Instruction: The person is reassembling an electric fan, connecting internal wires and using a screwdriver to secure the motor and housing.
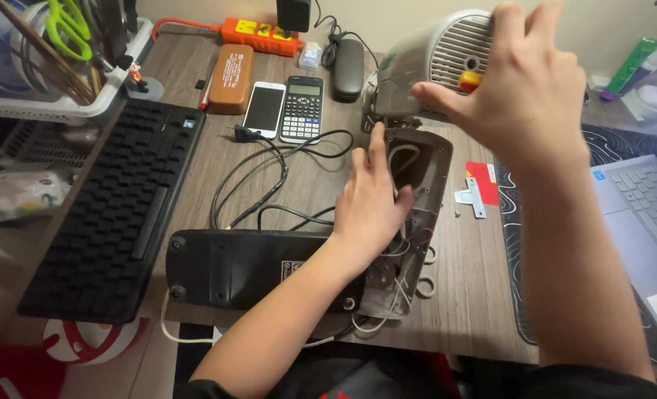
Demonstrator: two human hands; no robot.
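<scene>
I am working over the wooden desk [299, 185], where the opened dark fan housing [417, 192] is lying on its side beside its black base [240, 270], with loose wiring [398, 255] spilling from the open shell. My right hand [528, 89] is wrapping its fingers and thumb around the grey motor head [432, 63] at the far end, gripping it near the red-and-yellow knob [470, 80]. My left hand [369, 207] is pressing flat against the housing, fingers tucked into the opening rather than closed on anything. I am judging that steadying the shell firmly while turning the head gently is what matters here, keeping the thin wires slack and unpinched. The black power cord [269, 185] is trailing leftward, and the small metal bracket [472, 198] is sitting safely aside
</scene>
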